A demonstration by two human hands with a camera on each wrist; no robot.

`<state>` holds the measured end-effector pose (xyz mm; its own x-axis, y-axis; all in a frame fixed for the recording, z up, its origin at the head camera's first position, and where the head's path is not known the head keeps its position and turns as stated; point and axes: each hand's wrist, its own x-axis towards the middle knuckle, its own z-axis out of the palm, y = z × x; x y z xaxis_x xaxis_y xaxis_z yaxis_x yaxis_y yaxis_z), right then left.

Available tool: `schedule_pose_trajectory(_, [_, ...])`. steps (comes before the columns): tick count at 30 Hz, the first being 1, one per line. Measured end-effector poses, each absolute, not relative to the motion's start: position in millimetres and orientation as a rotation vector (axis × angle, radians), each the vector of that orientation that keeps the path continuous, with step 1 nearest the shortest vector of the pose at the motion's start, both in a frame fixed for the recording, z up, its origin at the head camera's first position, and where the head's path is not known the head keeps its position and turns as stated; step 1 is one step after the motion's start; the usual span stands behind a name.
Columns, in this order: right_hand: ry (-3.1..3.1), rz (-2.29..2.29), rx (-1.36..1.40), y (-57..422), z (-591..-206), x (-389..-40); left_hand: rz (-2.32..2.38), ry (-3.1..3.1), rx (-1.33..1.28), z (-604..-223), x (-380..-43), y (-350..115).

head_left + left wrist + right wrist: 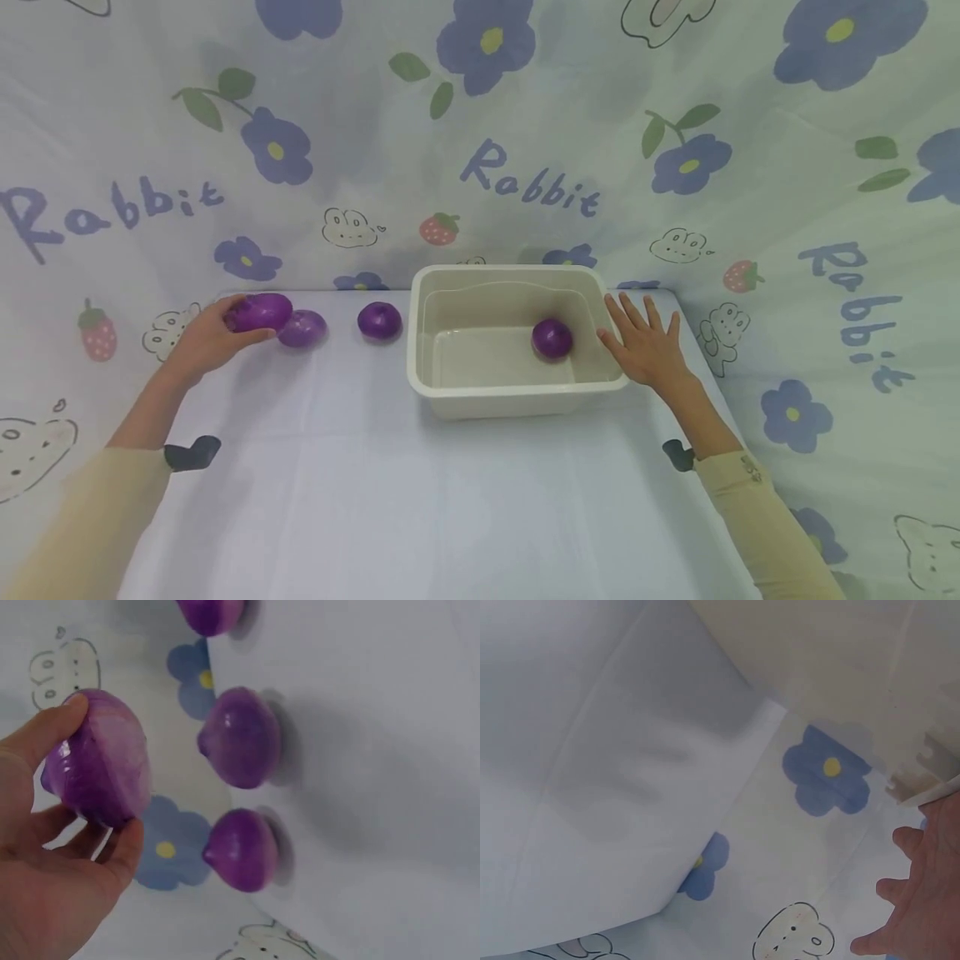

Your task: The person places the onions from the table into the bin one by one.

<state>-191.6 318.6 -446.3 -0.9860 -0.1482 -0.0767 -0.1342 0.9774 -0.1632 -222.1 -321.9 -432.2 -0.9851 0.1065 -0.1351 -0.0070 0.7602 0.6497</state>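
Note:
My left hand (212,333) holds a purple onion (109,761) between thumb and fingers; one side of it is paler. In the left wrist view the onion is apart from a dull purple onion (241,739), a brighter purple onion (244,850) below and another onion (212,613) cut by the top edge. The head view shows the duller onion (303,330) beside the held one and a dark onion (379,322) left of the white bin (495,390). One onion (552,339) lies inside the bin. My right hand (651,348), fingers spread, is at the bin's right rim.
A white cloth (480,508) covers the table. Behind it hangs a curtain (360,158) printed with flowers, rabbits and strawberries, close to the table's back edge. The bin's wall (840,652) fills the upper right of the right wrist view.

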Motion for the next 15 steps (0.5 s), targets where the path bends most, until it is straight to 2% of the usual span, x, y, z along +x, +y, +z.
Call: schedule_pose_trajectory(15, [3.022,-0.199,-0.211,316.0,-442.1,-191.3,1.155,2.726,0.261,-373.6,-237.4,-238.2])
